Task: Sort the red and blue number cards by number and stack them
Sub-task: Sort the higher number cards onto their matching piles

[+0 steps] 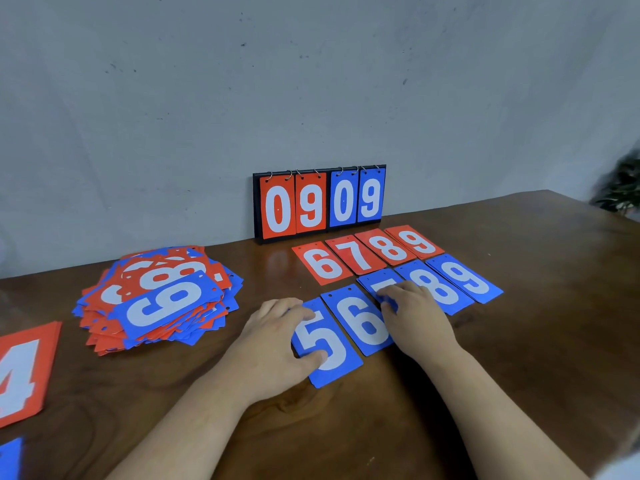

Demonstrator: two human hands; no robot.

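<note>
On the brown table (519, 358), near its front, the left hand (277, 337) lies with flat, spread fingers and thumb on the blue 5 card (337, 370). The right hand (415, 317) presses its lightly bent fingers on the blue 7 card (374, 284), and neither hand is closed round a card. Beside them lie the blue 6 card (360, 323), blue 8 card (440, 294) and blue 9 card (465, 277), with the red row (367, 254) just behind and the mixed pile (162, 296) well apart on the left.

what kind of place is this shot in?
Probably an indoor room, home or office, rather than a lab: a dark wooden table against a scuffed grey wall, a leafy plant at the right edge, and a flip scoreboard.
</note>
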